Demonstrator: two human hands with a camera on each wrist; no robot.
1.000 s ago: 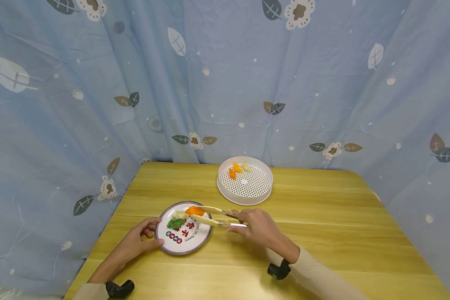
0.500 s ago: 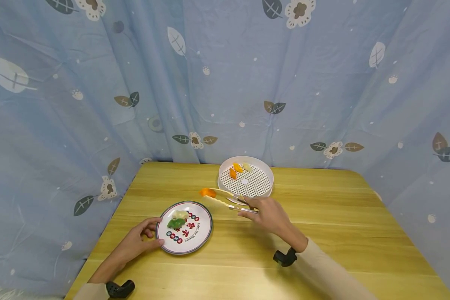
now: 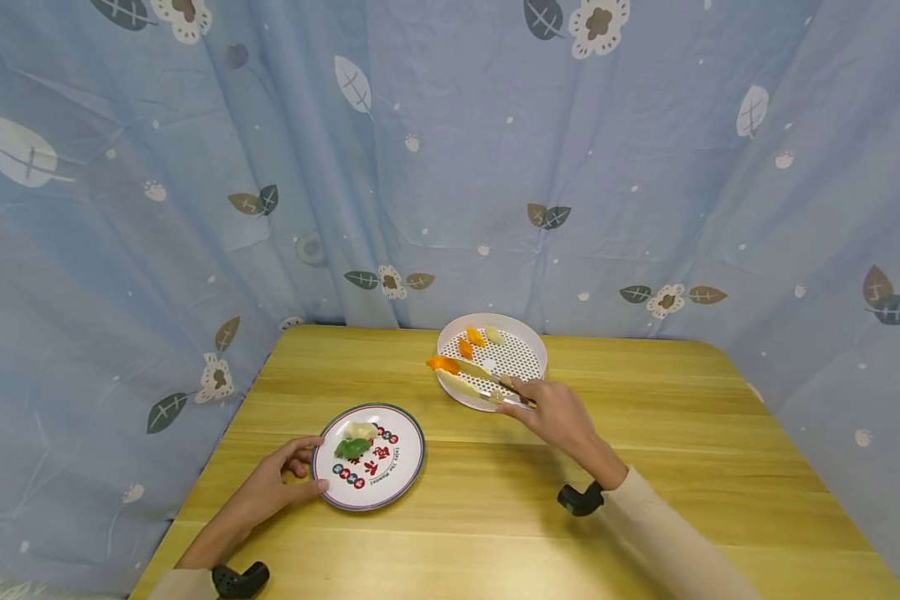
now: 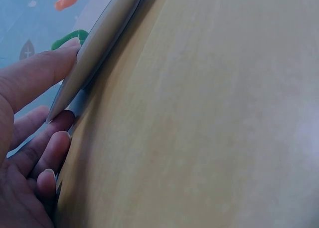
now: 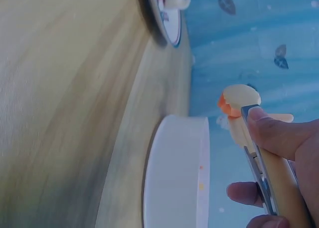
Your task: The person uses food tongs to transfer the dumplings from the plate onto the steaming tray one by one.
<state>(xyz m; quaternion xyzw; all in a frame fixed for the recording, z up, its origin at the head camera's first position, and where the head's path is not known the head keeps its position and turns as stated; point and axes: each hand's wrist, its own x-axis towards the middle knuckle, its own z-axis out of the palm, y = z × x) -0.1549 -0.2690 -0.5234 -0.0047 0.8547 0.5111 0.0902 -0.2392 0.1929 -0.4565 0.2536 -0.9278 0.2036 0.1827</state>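
Note:
My right hand [image 3: 562,419] grips a pair of tongs [image 3: 459,384] with pale, wavy tips. Between those tips is an orange dumpling-like piece [image 3: 442,364], held above the near left rim of a round white steamer tray [image 3: 537,360] with a perforated base. In the right wrist view, thumb and fingers squeeze the tongs' handle [image 5: 281,180]. My left hand [image 3: 270,479] pinches the left rim of a white plate [image 3: 390,487] with a dark edge and red lettering. On the plate lie a green dumpling [image 3: 352,448] and a cream dumpling [image 3: 361,430], touching.
Inside the tray, toward its far left, sit an orange piece [image 3: 466,348], a yellow-orange piece [image 3: 475,335] and a pale piece [image 3: 494,335]. The wooden table [image 3: 645,433] backs onto a blue patterned curtain [image 3: 495,167].
The tongs have lifted the orange dumpling off the plate and carried it right and away from me to the tray's rim. My left hand has stayed on the plate.

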